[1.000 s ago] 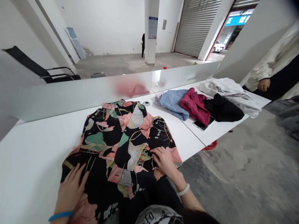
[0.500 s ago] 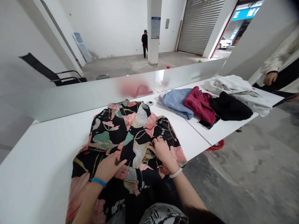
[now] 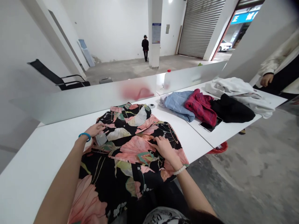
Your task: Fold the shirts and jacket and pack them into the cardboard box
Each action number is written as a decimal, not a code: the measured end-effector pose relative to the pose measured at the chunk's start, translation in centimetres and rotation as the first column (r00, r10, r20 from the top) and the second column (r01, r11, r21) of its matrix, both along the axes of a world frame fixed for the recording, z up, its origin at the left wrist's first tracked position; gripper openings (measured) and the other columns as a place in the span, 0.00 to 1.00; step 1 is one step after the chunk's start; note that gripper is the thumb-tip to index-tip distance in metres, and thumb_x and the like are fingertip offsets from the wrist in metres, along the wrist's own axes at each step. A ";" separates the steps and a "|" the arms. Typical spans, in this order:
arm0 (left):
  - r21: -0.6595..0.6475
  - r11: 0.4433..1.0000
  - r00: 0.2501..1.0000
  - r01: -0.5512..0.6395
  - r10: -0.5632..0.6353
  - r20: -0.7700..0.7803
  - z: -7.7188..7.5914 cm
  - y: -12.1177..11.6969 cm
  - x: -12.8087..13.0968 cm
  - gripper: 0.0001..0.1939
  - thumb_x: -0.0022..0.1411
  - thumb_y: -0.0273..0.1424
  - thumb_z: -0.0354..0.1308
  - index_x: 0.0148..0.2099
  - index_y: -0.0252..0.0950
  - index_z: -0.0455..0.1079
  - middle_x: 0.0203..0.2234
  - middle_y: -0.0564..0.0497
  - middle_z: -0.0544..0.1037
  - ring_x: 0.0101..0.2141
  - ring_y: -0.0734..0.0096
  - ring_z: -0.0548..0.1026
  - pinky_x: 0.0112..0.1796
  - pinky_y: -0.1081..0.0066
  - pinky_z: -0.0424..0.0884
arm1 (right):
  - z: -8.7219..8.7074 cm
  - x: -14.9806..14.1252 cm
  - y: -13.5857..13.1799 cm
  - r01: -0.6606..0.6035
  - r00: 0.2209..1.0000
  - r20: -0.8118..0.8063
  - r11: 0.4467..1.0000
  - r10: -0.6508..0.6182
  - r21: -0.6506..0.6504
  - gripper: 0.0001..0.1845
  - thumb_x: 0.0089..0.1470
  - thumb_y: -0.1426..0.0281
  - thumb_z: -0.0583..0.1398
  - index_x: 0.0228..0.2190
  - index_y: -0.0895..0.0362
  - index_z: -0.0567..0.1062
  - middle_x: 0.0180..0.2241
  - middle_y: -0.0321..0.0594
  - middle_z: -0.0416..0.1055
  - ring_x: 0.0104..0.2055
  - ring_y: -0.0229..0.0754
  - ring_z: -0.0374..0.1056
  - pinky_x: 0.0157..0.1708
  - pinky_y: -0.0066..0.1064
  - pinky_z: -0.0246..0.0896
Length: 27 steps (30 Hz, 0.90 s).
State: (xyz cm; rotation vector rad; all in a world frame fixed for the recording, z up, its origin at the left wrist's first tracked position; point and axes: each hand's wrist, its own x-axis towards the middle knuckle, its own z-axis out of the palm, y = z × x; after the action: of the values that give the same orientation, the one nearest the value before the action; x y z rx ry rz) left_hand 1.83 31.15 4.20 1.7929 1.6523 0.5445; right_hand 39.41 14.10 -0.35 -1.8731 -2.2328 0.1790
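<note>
A black floral shirt point(image 3: 126, 146) with pink, green and pale patterns lies spread on the white table in front of me, its collar toward the frosted divider. My left hand point(image 3: 97, 129) is on the shirt's left side, fingers closed on a sleeve end beside its grey striped cuff point(image 3: 101, 139). That sleeve now stretches across the shirt front. On the right half, my right hand point(image 3: 163, 147) has its fingers bent onto the cloth, gripping a bit of it. The lower part of the shirt hangs toward my lap.
Right of the shirt lie blue checked cloth point(image 3: 178, 104), a red plaid garment point(image 3: 202, 105), a black garment point(image 3: 233, 109) and white clothing point(image 3: 231, 87). A phone point(image 3: 211, 125) sits by them. The frosted divider point(image 3: 100, 101) edges the table. A person's hand point(image 3: 266, 80) is at far right.
My left hand has moved left and away from me, carrying the sleeve with the grey cuff across the shirt. My right hand stays at nearly the same place on the cloth.
</note>
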 end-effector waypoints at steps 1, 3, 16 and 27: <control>-0.013 1.000 0.999 0.003 -0.004 -0.036 -0.8 0.4 -0.2 0.20 0.42 0.47 0.60 0.31 0.35 0.70 0.15 0.54 0.71 0.20 0.69 0.69 0.23 0.72 0.67 | 0.4 -0.4 1.0 -0.029 0.999 0.020 0.999 0.028 0.026 0.14 0.61 0.63 0.53 0.42 0.59 0.70 0.41 0.48 0.70 0.45 0.48 0.65 0.43 0.36 0.56; -0.019 1.000 0.995 0.006 -0.008 -0.095 -2.5 0.4 -0.7 0.20 0.44 0.47 0.57 0.32 0.35 0.71 0.20 0.51 0.75 0.25 0.65 0.73 0.29 0.70 0.71 | 1.3 -1.0 4.0 -0.123 0.992 0.050 0.989 0.119 0.084 0.12 0.61 0.68 0.53 0.44 0.58 0.71 0.43 0.49 0.69 0.48 0.48 0.63 0.46 0.37 0.55; 0.157 0.987 0.857 0.038 0.049 -0.513 -5.3 -0.7 -3.0 0.18 0.58 0.37 0.45 0.43 0.36 0.71 0.45 0.44 0.73 0.42 0.62 0.74 0.44 0.68 0.68 | -0.9 0.7 17.0 -0.184 0.973 0.147 0.983 0.180 0.010 0.12 0.60 0.71 0.53 0.42 0.62 0.73 0.43 0.51 0.69 0.48 0.46 0.62 0.47 0.32 0.54; 0.223 0.956 0.689 -0.190 0.292 -0.664 -1.9 -2.0 -6.1 0.21 0.64 0.32 0.37 0.47 0.26 0.66 0.45 0.32 0.71 0.41 0.50 0.73 0.37 0.60 0.67 | -0.2 5.0 18.0 -0.037 0.996 0.082 0.997 0.032 0.071 0.13 0.62 0.70 0.51 0.41 0.63 0.72 0.42 0.52 0.70 0.45 0.47 0.63 0.43 0.33 0.54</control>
State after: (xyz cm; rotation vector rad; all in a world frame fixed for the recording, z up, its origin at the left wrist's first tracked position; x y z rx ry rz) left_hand -4.24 29.10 2.32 2.0328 2.4399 0.0661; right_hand 44.37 32.09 -0.58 -1.8362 -2.2929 0.0273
